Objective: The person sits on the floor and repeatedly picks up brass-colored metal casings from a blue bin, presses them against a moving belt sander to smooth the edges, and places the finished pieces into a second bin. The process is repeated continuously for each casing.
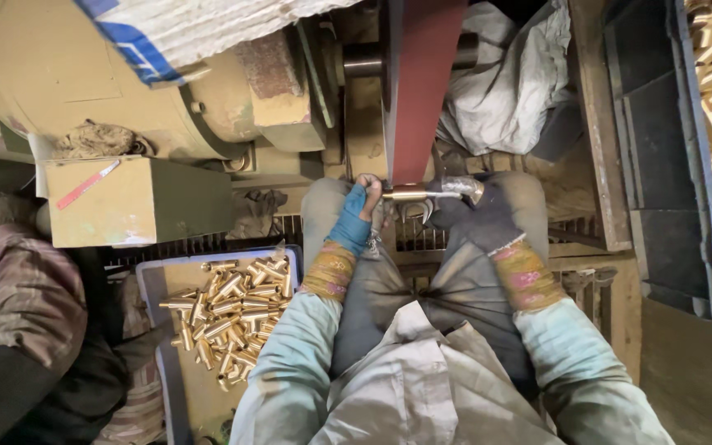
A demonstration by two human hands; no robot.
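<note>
A brass fitting (409,194) is pressed against the lower end of a dark red sanding belt (423,82) that runs up the middle of the head view. My left hand (360,216), in a blue fingerless wrap, grips the fitting's left end. My right hand (473,213), in a dark glove, holds the right end through a shiny metal holder (461,187). Both hands rest above my knees, close under the belt.
A blue tray (152,284) of several brass fittings sits at my left knee. A second blue bin (702,247) of brass parts stands at the right. A large dusty motor housing (84,74) and box (138,202) fill the upper left. Another person's sleeve (26,288) is at far left.
</note>
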